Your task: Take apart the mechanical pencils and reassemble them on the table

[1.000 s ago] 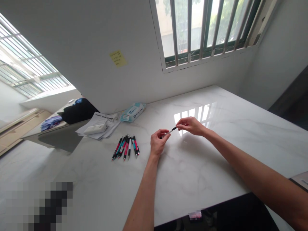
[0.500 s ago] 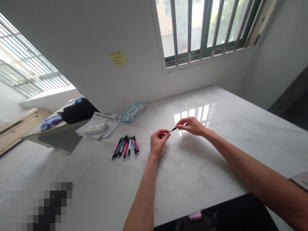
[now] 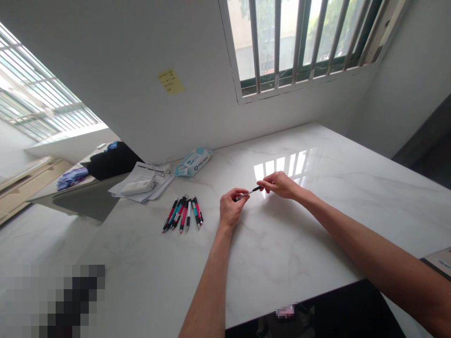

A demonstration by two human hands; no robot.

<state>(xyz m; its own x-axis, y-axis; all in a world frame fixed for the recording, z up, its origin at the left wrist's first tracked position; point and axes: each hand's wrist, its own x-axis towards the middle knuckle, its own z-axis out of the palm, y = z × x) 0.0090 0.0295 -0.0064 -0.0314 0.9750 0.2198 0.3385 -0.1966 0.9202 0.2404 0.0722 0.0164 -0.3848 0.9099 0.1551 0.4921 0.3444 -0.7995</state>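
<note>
Above the white marble table, both my hands hold one pen between them. My left hand is closed round its lower barrel. My right hand pinches its black upper end with fingertips. The pen lies nearly level, slightly raised toward the right. To the left of my left hand, a bunch of several pens in red, teal, white and black lies on the table.
A pack of wet wipes and a stack of papers with a white device lie near the wall. A yellow sticky note hangs on the wall. A barred window is above the table. A dark bag sits at the left.
The pen between my hands has tipped a little flatter, and my right hand has dropped slightly. The view has shifted slightly. The pens on the table have not moved.
</note>
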